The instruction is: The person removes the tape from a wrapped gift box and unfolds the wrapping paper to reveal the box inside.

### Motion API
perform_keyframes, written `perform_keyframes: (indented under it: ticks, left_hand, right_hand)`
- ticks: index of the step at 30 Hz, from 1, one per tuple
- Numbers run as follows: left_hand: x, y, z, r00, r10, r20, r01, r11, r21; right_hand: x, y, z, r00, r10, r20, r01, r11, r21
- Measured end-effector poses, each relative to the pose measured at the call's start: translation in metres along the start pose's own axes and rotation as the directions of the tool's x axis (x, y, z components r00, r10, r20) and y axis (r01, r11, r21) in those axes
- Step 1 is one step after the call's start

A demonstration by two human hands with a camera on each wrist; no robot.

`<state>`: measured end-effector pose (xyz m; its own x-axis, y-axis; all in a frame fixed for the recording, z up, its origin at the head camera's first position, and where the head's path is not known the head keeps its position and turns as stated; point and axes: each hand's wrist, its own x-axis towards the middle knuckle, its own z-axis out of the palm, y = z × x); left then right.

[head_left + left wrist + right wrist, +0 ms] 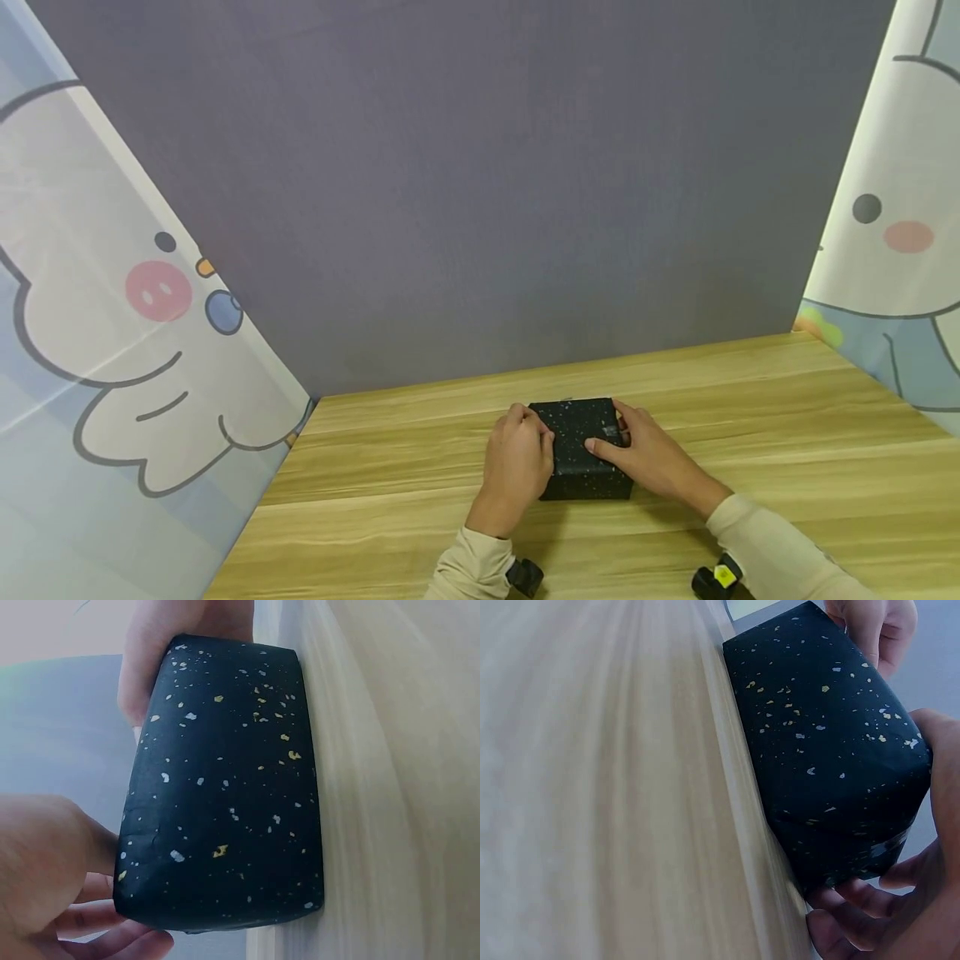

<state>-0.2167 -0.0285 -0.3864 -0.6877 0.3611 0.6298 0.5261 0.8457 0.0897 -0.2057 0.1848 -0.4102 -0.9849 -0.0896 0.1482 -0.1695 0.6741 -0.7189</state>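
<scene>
A box wrapped in black paper with gold and silver flecks [581, 442] lies flat on the wooden table. At its left side my left hand [516, 460] grips the edge with bent fingers; in the left wrist view some of its fingers [105, 941] touch that end. My right hand [654, 457] holds the right end, thumb on the top face and fingers along the side. A small shiny strip [889, 844] shows on the wrapping near the right fingers. The box's underside is hidden.
The light wood table [390, 475] extends around the box. Behind it rises a plain grey panel [487, 192]. Cartoon-printed sheets hang at the left [67, 275] and right [892, 167]. Dark wrist cameras sit at the left cuff [525, 577] and right cuff [712, 581].
</scene>
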Motion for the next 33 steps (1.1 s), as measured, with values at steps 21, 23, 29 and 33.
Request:
perform_keyframes:
  ticks: [21, 23, 29, 33]
  left_hand:
    - [0.005, -0.020, -0.008, 0.979, -0.081, 0.187, 0.125, 0.964, -0.235]
    - [0.003, -0.020, -0.008, 0.975, -0.099, 0.201, 0.145, 0.962, -0.232]
    - [-0.003, -0.018, -0.008, 0.960, -0.154, 0.232, 0.197, 0.965, -0.174]
    - [-0.001, -0.014, -0.005, 0.971, -0.121, 0.204, 0.151, 0.979, -0.136]
  right_hand:
    - [0.000, -0.001, -0.001, 1.000, -0.007, -0.004, 0.007, 1.000, 0.009]
    - [0.000, 0.000, 0.000, 1.000, -0.002, -0.001, 0.002, 1.000, 0.014]
    - [-0.002, 0.000, 0.004, 1.000, 0.013, 0.025, -0.014, 1.000, 0.026]
    - [-0.002, -0.001, 0.000, 1.000, 0.014, 0.015, -0.015, 1.000, 0.024]
